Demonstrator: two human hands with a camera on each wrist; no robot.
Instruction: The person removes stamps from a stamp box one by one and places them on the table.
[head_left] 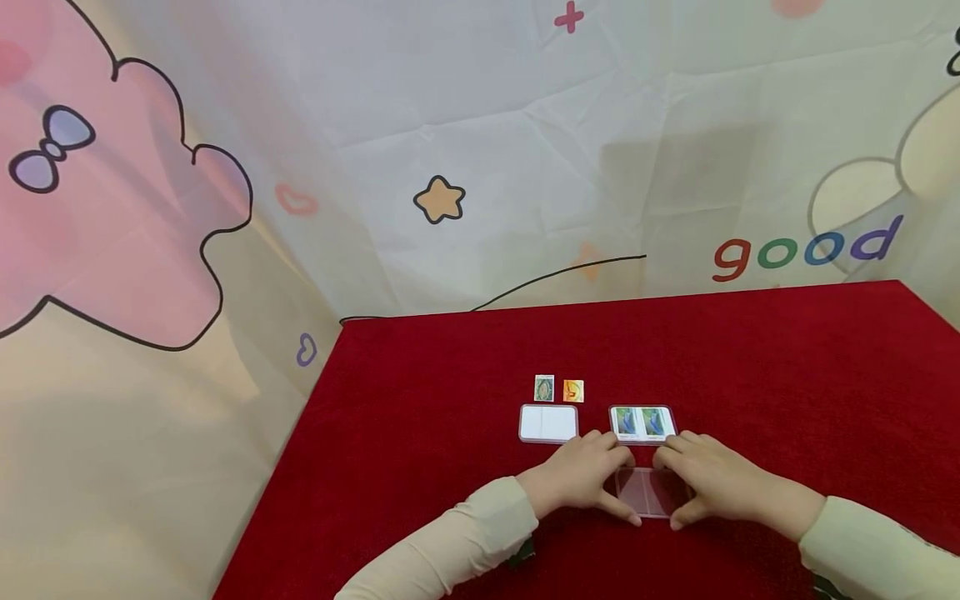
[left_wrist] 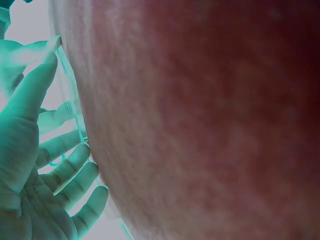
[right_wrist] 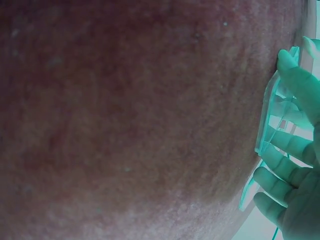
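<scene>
A clear, flat plastic case lies between the two hands near the front of the red table. My left hand holds it at the left end, thumb at the near edge and fingers toward the far edge. On the opposite end, my right hand grips the same way. Just beyond the fingertips is a case with two blue-green stamps side by side. Left of that lies a case with a white insert. Both wrist views show thumb and fingers at the clear case's edge.
Behind the white case lie two loose stamps, a greenish one and an orange-yellow one. Red cloth covers the table. A printed curtain hangs along the back and left side.
</scene>
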